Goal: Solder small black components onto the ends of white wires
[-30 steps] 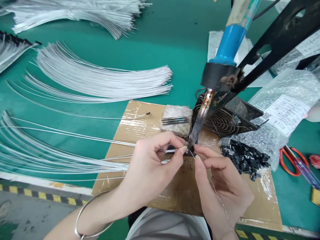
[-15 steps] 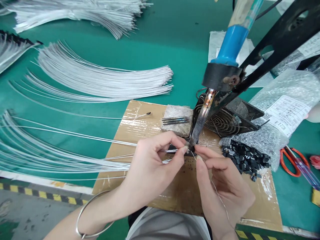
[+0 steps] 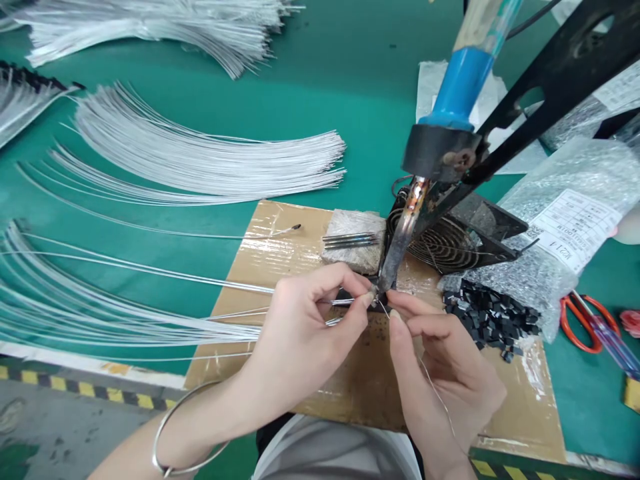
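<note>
My left hand [image 3: 315, 333] is closed, thumb and forefinger pinched on the end of a white wire [image 3: 245, 287] just under the soldering iron [image 3: 400, 247]. Whatever small part sits at that wire's tip is mostly hidden by the fingertips. My right hand [image 3: 445, 367] pinches a thin strand of solder wire [image 3: 439, 395]. Its upper end reaches the iron's tip beside my left fingertips, and its tail runs down across the right palm. A black metal stand [image 3: 543, 100] clamps the iron, pointing downward.
Bundles of white wires [image 3: 215, 157] lie on the green mat at left. Behind my hands are a pad with metal pins [image 3: 351, 241] and a black fan [image 3: 445, 233]. Small black pieces [image 3: 493, 317], a bubble-wrap bag [image 3: 590, 200] and red-handled scissors [image 3: 575, 327] lie at right.
My right hand has shifted very slightly left and up with the solder wire, close to the iron's tip. My left hand keeps its pinch in nearly the same place.
</note>
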Demonstrator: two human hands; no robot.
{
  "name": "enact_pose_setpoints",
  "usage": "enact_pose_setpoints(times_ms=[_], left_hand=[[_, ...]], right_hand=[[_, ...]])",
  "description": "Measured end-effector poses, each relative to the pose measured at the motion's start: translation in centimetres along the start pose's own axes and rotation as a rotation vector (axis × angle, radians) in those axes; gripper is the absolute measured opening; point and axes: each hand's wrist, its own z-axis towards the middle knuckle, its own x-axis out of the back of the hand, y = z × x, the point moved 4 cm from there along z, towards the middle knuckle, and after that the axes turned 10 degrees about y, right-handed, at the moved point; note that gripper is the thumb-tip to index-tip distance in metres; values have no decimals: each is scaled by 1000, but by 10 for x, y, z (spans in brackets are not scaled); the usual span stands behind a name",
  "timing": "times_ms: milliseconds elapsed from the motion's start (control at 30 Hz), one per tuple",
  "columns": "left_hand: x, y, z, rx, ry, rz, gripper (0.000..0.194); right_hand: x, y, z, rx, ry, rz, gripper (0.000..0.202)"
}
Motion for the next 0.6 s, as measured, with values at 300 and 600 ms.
enact_pose_setpoints(times_ms=[300,600], left_hand=[[1,3,0,-9,7,-4,13],[2,2,-1,-25,6,28,13]], right_hand=[[1,0,1,49,-36,-21,12],[0,-1,0,46,-21,-11,14]])
